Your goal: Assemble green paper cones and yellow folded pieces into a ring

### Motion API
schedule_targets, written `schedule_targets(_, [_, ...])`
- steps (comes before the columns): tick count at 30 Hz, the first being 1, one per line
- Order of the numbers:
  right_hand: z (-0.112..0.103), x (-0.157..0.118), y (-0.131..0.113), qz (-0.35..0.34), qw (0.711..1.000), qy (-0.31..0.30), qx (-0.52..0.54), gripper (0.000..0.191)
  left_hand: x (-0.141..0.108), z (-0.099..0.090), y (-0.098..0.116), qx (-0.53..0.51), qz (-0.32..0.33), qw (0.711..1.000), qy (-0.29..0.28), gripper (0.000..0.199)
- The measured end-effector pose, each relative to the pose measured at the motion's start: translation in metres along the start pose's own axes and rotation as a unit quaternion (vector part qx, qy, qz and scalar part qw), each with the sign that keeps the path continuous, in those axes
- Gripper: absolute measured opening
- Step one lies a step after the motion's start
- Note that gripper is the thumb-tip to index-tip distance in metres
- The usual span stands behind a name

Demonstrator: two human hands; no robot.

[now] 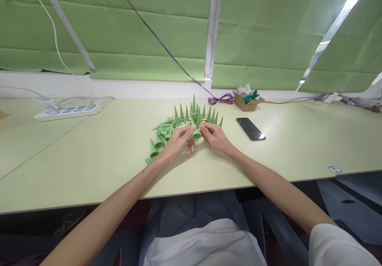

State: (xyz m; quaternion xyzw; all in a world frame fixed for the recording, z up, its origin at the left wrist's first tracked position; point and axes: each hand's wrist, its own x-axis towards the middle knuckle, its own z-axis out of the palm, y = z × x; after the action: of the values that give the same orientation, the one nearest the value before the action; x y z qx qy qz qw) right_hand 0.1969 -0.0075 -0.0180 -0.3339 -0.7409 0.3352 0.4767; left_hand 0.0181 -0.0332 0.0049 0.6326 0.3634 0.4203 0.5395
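A green plastic spike point(196, 134), with its open round end toward me, is between my two hands above the table. My left hand point(181, 139) is closed, thumb and forefinger pinching the spike's left side. On the other side, the fingers of my right hand point(215, 136) are pinched together at the spike's edge; any small part inside them is hidden. Behind my hands several green spikes point(182, 113) stand point up in an arc. More spikes point(159, 140) lie or stand in a cluster left of my left hand. Small yellow pieces point(203, 120) are scattered among the standing ones.
A black phone point(250, 129) lies to the right. Behind it is a small cardboard box point(248, 103) with green and clear plastic inside, beside a coiled red-and-blue wire point(221, 99). A white power strip point(68, 112) is at the left. The table's front edge point(197, 190) runs before me.
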Motion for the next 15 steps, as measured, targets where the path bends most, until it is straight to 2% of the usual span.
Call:
schedule_targets(7, [-0.001, -0.0001, -0.0066, 0.006, 1.0, 0.013, -0.025, 0.054, -0.0026, 0.0006, -0.0008, 0.147, 0.051, 0.988, 0.001, 0.037])
schedule_targets(15, [-0.0002, 0.0019, -0.0024, 0.026, 0.998, 0.024, -0.046, 0.059, -0.0014, 0.0039, -0.0065, 0.191, 0.103, 0.975, 0.036, 0.032])
